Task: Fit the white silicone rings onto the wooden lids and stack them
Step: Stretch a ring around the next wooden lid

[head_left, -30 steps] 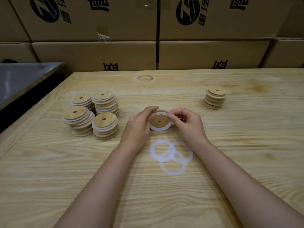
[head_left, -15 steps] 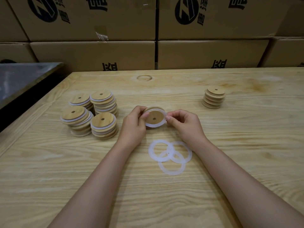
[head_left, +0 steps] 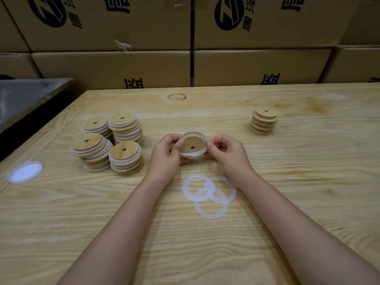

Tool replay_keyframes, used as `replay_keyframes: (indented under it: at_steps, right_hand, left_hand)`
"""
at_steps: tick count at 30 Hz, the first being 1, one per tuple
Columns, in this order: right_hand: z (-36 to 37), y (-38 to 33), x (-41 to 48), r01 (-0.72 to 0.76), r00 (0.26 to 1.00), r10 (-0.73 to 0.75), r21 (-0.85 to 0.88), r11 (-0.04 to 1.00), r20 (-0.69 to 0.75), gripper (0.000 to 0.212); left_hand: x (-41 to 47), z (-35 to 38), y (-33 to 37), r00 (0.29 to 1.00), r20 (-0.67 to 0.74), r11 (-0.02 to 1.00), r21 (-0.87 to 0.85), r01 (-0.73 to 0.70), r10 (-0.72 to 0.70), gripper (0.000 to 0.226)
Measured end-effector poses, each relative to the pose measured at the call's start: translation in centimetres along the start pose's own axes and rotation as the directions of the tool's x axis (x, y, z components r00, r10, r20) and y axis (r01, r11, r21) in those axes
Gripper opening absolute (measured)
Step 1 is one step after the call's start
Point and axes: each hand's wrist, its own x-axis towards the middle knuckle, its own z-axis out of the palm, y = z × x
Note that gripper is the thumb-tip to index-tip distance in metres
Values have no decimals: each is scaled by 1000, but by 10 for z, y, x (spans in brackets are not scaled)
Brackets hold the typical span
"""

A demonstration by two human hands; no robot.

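- Step in hand: seating a white silicone ring (head_left: 193, 155) round a wooden lid (head_left: 195, 141), mid-fit by the look of it. The ring sat unevenly, and its lower band ran loose across the lid's near edge.
- L hand (head_left: 166, 155) gripped the lid at its left rim, thumb on the face. The lid was held tilted, off the table (head_left: 287, 182), at centre.
- R hand (head_left: 228, 155) pinched the ring at the lid's right edge, fingers curled.
- Three loose rings (head_left: 207, 190) lay overlapped just in front of the hands.
- Four ringed stacks (head_left: 125, 155) stood to the left. A bare-lid stack (head_left: 264, 122) stood well apart, far right.
- Next, prob.: work the ring round w/ R fingers till it lies even in its groove, turning the lid in L. Then set it on a ringed stack, maybe the near one.
- Needs a light stretch, else the ring could pop off the opposite side.
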Motion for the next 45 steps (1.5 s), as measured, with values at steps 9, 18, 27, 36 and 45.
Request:
replay_keyframes:
  at_steps: [9, 18, 27, 36, 45]
  right_hand:
    - [0, -1, -1, 0, 999, 1, -22, 1000, 41, 10]
    - [-2, 1, 3, -50, 999, 50, 2, 999, 9, 14]
    - [-1, 1, 2, -22, 1000, 23, -46, 999, 5, 11]
    - [-5, 1, 2, -23, 998, 24, -11, 1000, 54, 12]
    - [-4, 1, 3, -68, 992, 66, 14, 998, 109, 8]
  left_hand:
    - [0, -3, 4, 998, 42, 994, -98, 53, -49, 18]
    - [0, -3, 0, 992, 121, 997, -65, 48, -40, 23]
    - [1, -5, 1, 991, 93, 992, -80, 99, -92, 23]
    - [1, -7, 2, 987, 126, 987, -114, 115, -101, 21]
    - [1, -10, 3, 985, 140, 973, -192, 125, -99, 19]
